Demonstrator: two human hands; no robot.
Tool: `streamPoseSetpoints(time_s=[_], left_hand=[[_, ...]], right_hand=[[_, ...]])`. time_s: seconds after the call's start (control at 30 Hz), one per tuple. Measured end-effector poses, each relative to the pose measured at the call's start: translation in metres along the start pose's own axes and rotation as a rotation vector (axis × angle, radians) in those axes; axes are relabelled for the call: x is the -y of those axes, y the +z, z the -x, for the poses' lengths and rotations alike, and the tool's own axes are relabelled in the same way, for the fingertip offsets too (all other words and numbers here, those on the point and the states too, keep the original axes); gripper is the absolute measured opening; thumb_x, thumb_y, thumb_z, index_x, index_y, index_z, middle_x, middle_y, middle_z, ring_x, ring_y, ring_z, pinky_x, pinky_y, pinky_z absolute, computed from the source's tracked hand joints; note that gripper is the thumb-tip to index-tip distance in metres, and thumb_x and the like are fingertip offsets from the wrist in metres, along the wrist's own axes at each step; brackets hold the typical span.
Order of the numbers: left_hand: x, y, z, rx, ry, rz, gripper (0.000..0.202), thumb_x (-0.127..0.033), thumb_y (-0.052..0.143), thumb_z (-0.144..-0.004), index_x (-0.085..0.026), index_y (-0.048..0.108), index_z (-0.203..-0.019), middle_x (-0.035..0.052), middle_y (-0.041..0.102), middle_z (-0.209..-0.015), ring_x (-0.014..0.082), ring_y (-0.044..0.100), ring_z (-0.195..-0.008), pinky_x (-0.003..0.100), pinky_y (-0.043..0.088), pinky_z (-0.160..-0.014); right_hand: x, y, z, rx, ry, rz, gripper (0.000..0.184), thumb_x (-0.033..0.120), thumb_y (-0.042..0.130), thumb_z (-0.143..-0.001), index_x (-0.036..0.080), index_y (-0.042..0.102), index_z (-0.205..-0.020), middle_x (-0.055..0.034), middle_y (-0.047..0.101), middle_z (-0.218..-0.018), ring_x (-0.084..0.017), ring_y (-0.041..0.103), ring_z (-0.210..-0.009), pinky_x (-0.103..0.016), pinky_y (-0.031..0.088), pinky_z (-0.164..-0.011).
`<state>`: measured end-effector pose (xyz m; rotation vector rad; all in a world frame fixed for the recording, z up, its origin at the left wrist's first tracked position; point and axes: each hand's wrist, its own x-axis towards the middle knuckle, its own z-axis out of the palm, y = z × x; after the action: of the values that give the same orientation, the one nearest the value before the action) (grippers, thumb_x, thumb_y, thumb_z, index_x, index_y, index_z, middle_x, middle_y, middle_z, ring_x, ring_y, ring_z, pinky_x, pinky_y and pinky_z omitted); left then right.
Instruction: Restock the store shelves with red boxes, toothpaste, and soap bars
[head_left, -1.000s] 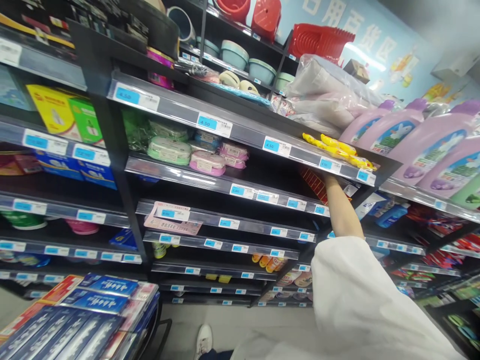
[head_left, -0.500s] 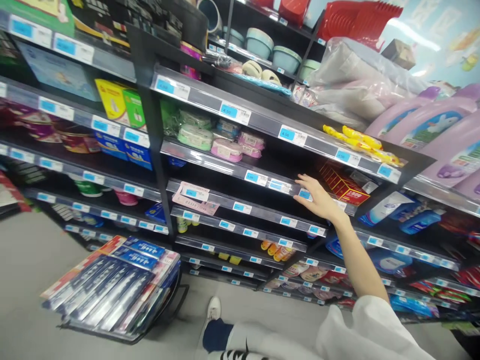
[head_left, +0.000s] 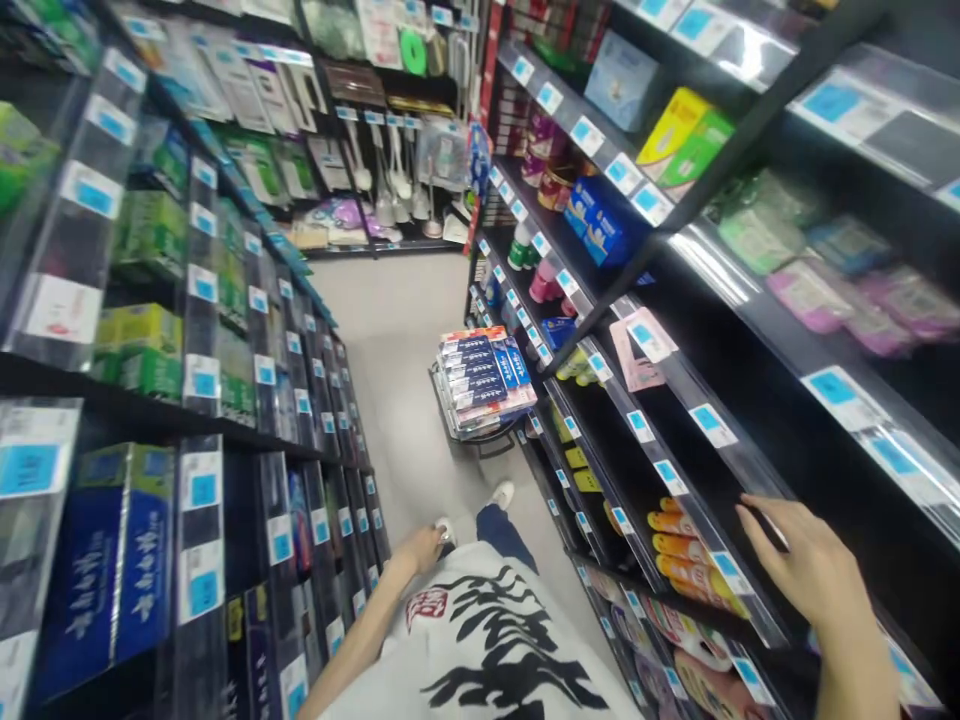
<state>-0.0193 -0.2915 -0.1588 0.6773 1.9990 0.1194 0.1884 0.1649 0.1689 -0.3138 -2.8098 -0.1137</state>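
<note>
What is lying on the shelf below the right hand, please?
A row of orange and yellow packets lies at the front of the shelf, beside the right hand. Anything farther back is hidden in shadow.

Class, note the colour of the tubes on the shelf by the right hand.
Orange and yellow tubes, near the right hand; head view.

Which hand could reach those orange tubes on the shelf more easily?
Probably the right. The right hand sits open at the shelf rail, just beside the orange tubes. The left hand hangs low by the leg, away from that shelf.
</note>
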Motion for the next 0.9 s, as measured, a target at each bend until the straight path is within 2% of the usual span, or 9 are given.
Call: streamPoseSetpoints(time_s=[0.17, 0.27, 0.33, 0.4, 0.5, 0.6, 0.67, 0.8, 0.9], left_hand=[[-0.007, 0.005, -0.002, 0.030, -0.015, -0.010, 0.048, -0.021, 0.043, -0.096, -0.008, 0.060, -0.139, 0.0226, 0.067, -0.132, 0.0350, 0.066, -0.122, 0.039, 0.049, -0.102], [-0.013, -0.004, -0.014, 0.027, -0.008, 0.010, 0.046, -0.023, 0.043, -0.097, -0.008, 0.060, -0.137, 0.0232, 0.067, -0.132, 0.0363, 0.068, -0.120, 0.040, 0.051, -0.100], [-0.018, -0.015, -0.025, 0.012, -0.003, 0.028, 0.046, -0.024, 0.044, -0.097, -0.009, 0.060, -0.138, 0.0229, 0.067, -0.132, 0.0365, 0.068, -0.120, 0.042, 0.051, -0.100], [-0.024, -0.030, -0.035, -0.015, 0.001, 0.038, 0.047, -0.024, 0.043, -0.097, -0.011, 0.058, -0.140, 0.0215, 0.068, -0.133, 0.0361, 0.067, -0.121, 0.042, 0.051, -0.101], [-0.032, -0.057, -0.050, -0.060, -0.007, 0.031, 0.048, -0.022, 0.044, -0.096, -0.013, 0.058, -0.141, 0.0207, 0.068, -0.132, 0.0353, 0.067, -0.122, 0.043, 0.052, -0.100], [-0.037, -0.084, -0.063, -0.098, -0.021, 0.014, 0.050, -0.023, 0.043, -0.096, -0.015, 0.056, -0.143, 0.0203, 0.067, -0.134, 0.0340, 0.068, -0.122, 0.042, 0.052, -0.100], [-0.039, -0.098, -0.069, -0.116, -0.028, -0.001, 0.051, -0.024, 0.042, -0.096, -0.015, 0.055, -0.144, 0.0206, 0.067, -0.134, 0.0340, 0.068, -0.121, 0.043, 0.052, -0.100], [-0.045, -0.112, -0.082, -0.106, -0.022, -0.042, 0.048, -0.024, 0.040, -0.095, -0.012, 0.061, -0.137, 0.0235, 0.070, -0.128, 0.0372, 0.070, -0.116, 0.047, 0.054, -0.095], [-0.052, -0.117, -0.094, -0.076, 0.035, -0.063, 0.042, -0.026, 0.047, -0.092, -0.015, 0.067, -0.127, 0.0207, 0.074, -0.119, 0.0364, 0.072, -0.108, 0.047, 0.056, -0.090]], right_hand=[[-0.001, 0.024, -0.028, 0.098, -0.061, -0.079, 0.024, 0.048, 0.053, -0.095, 0.038, 0.068, -0.111, -0.0064, 0.079, -0.099, -0.036, 0.076, -0.087, -0.059, 0.063, -0.078], [0.004, 0.042, -0.060, 0.186, -0.068, -0.151, 0.023, 0.046, 0.052, -0.095, 0.046, 0.067, -0.114, -0.0040, 0.079, -0.101, -0.036, 0.076, -0.091, -0.060, 0.063, -0.079], [0.017, 0.065, -0.084, 0.253, -0.106, -0.187, 0.025, 0.047, 0.049, -0.096, 0.051, 0.067, -0.113, -0.0027, 0.079, -0.102, -0.035, 0.077, -0.091, -0.056, 0.064, -0.078], [0.038, 0.095, -0.104, 0.332, -0.197, -0.201, 0.029, 0.045, 0.045, -0.099, 0.047, 0.070, -0.111, -0.0034, 0.079, -0.100, -0.032, 0.077, -0.089, -0.052, 0.064, -0.077], [0.079, 0.144, -0.121, 0.494, -0.420, -0.233, 0.036, 0.031, 0.039, -0.104, 0.027, 0.074, -0.111, -0.0081, 0.078, -0.097, -0.028, 0.075, -0.090, -0.048, 0.062, -0.079], [0.110, 0.181, -0.119, 0.577, -0.561, -0.328, 0.029, 0.026, 0.046, -0.104, 0.020, 0.072, -0.113, -0.0082, 0.077, -0.100, -0.025, 0.073, -0.095, -0.042, 0.059, -0.084], [0.115, 0.196, -0.109, 0.568, -0.553, -0.371, 0.026, 0.023, 0.049, -0.103, 0.020, 0.072, -0.115, -0.0080, 0.077, -0.102, -0.026, 0.073, -0.097, -0.041, 0.058, -0.085], [0.094, 0.216, -0.079, 0.532, -0.407, -0.458, 0.027, 0.023, 0.049, -0.103, 0.021, 0.072, -0.117, -0.0081, 0.078, -0.107, -0.026, 0.073, -0.100, -0.041, 0.057, -0.089], [0.072, 0.229, -0.058, 0.531, -0.249, -0.492, 0.029, 0.025, 0.047, -0.104, 0.022, 0.072, -0.118, -0.0083, 0.078, -0.112, -0.026, 0.073, -0.104, -0.041, 0.058, -0.091]])
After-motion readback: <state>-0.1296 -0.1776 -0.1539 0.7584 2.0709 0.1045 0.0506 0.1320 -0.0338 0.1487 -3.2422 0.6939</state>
